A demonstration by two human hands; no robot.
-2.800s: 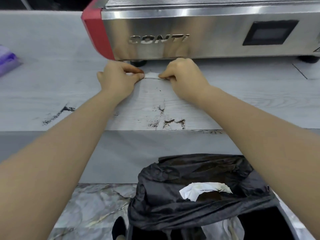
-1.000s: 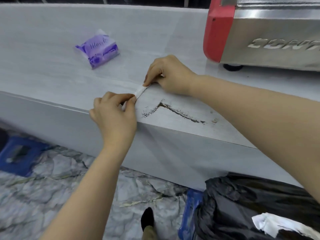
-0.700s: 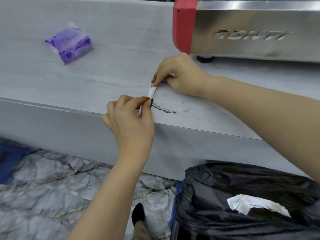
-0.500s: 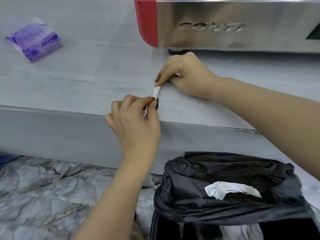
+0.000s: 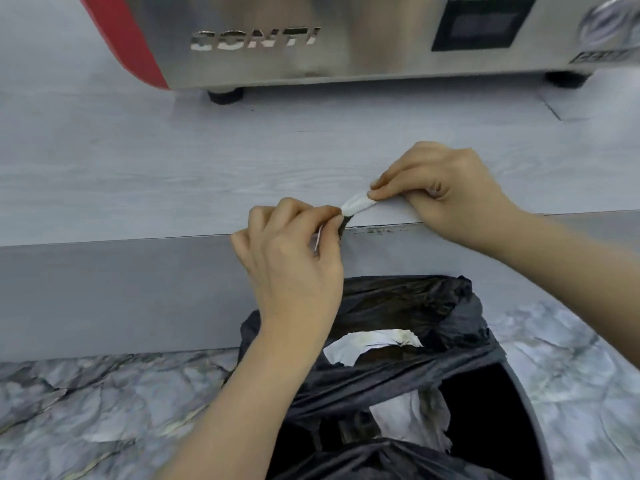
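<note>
A small folded white tissue [image 5: 358, 203] is stretched between both hands at the front edge of the pale grey counter [image 5: 173, 174]. My left hand [image 5: 294, 251] pinches its near end, just past the counter edge, with a dark clump of grounds at the fingertips. My right hand [image 5: 443, 188] pinches the far end and rests on the counter. A thin dark trace of grounds [image 5: 377, 230] lies along the counter edge. Directly below stands a bin lined with a black bag [image 5: 398, 372], holding crumpled white paper [image 5: 374, 342].
A steel espresso machine [image 5: 346, 36] with a red side panel and a dark display stands at the back of the counter on black feet. The floor [image 5: 86, 410] below is grey marble-patterned.
Both hands swept the tissue along the counter, gathering the grounds to the front edge. They now sit above the bin. The purple packet has left the view.
</note>
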